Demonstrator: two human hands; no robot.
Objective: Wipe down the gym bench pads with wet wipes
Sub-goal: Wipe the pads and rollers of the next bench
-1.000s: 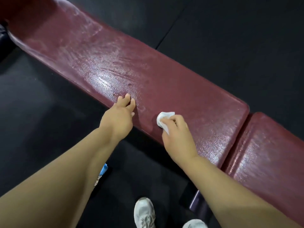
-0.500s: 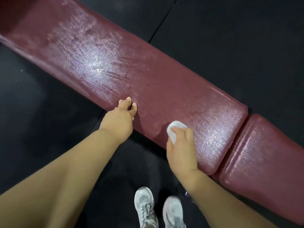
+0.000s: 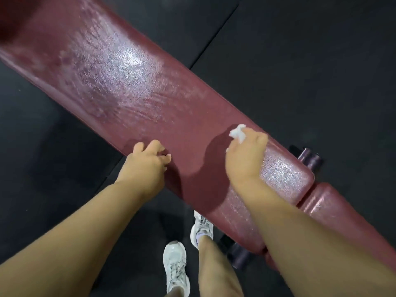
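A long maroon bench pad (image 3: 132,91) runs from the upper left to the lower right, its surface shiny with wet streaks. A shorter maroon pad (image 3: 334,213) follows it at the lower right across a narrow gap. My right hand (image 3: 246,155) grips a crumpled white wet wipe (image 3: 238,132) and holds it against the long pad near its far edge. My left hand (image 3: 145,166) rests on the pad's near edge with its fingers curled over the top, holding nothing.
Dark rubber floor mats (image 3: 300,61) surround the bench. Purple frame tubes stick out under the pads at the far side (image 3: 309,159) and the near side (image 3: 237,254). My white sneakers (image 3: 175,266) stand on the floor close to the bench's near side.
My right hand has carried the wipe from the pad's near edge across to its far side. The view has shifted left along the bench, and my left hand stays on the near edge.
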